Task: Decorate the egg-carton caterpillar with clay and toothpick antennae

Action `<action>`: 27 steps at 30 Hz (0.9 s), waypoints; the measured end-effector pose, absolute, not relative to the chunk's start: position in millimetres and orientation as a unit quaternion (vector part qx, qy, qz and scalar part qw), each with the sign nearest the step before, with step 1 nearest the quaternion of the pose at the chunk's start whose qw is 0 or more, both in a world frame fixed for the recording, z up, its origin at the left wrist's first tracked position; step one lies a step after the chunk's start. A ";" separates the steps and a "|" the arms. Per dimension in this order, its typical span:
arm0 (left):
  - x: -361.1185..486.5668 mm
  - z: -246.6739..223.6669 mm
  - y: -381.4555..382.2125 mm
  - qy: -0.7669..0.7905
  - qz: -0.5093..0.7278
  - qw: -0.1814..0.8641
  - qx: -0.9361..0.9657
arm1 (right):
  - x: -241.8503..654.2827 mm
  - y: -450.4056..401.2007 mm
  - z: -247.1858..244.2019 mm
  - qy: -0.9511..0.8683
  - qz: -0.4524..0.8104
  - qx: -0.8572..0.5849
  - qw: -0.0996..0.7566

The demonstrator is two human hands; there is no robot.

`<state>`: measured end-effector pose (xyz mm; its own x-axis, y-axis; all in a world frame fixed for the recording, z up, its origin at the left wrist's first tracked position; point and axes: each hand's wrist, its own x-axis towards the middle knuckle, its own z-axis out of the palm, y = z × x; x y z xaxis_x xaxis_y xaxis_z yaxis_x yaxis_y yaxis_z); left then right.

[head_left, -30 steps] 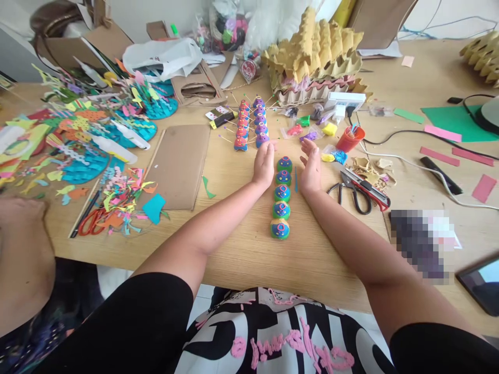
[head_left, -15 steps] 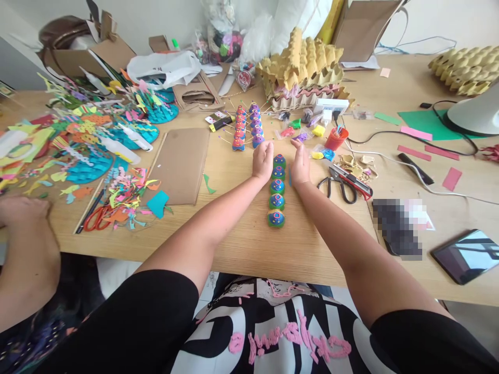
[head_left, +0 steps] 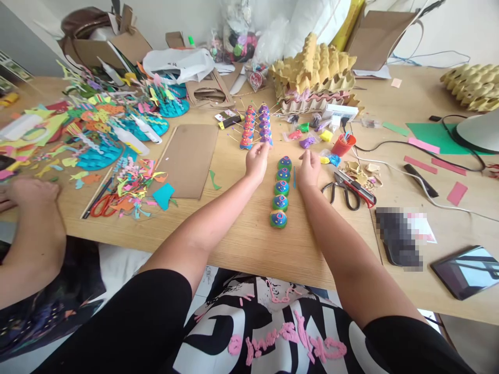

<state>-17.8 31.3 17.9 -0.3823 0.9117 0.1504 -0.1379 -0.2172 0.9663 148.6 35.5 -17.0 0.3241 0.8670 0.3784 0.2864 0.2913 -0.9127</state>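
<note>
A row of several green and blue domed pieces with pink rings and dots runs down the table in front of me. My left hand is just left of the row's far end, fingers curled together, at the near end of the red and purple rows; whether it holds anything is too small to tell. My right hand rests right of the row, fingers bent inward, their tips partly hidden. Beyond are a red bumpy row and a purple bumpy row, with thin sticks poking out. A thin blue strip lies beside my right hand.
Black scissors, a red cutter and a red cup are on the right. Cardboard, paper scraps and blue decorated bases lie left. Egg trays stand behind. Another person's arm rests far left.
My hands have drawn apart from the far end of the green and blue row, and their fingers have curled in. The camera view has shifted slightly.
</note>
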 end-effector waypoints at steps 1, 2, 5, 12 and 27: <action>-17.3 18.4 31.0 0.486 0.664 0.396 0.407 | 146.3 31.1 -13.4 -0.527 0.253 -0.544 0.602; -16.1 18.6 31.8 0.486 0.660 0.401 0.410 | 144.3 26.8 -10.1 -0.523 0.270 -0.543 0.599; -11.4 18.2 36.2 0.486 0.644 0.415 0.421 | 141.9 17.2 -3.4 -0.514 0.288 -0.545 0.596; -15.6 14.8 23.5 0.487 0.566 0.380 0.546 | 146.3 13.1 1.2 -0.499 0.355 -0.552 0.566; -18.4 8.5 32.2 0.444 0.565 0.424 0.551 | 143.4 3.6 22.9 -0.496 0.294 -0.525 0.626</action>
<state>-18.4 32.2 8.5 -0.0336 0.9687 0.2460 0.0108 -0.2458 0.9693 143.4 3.6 22.9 0.3350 0.8891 0.3120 0.1539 0.2751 -0.9490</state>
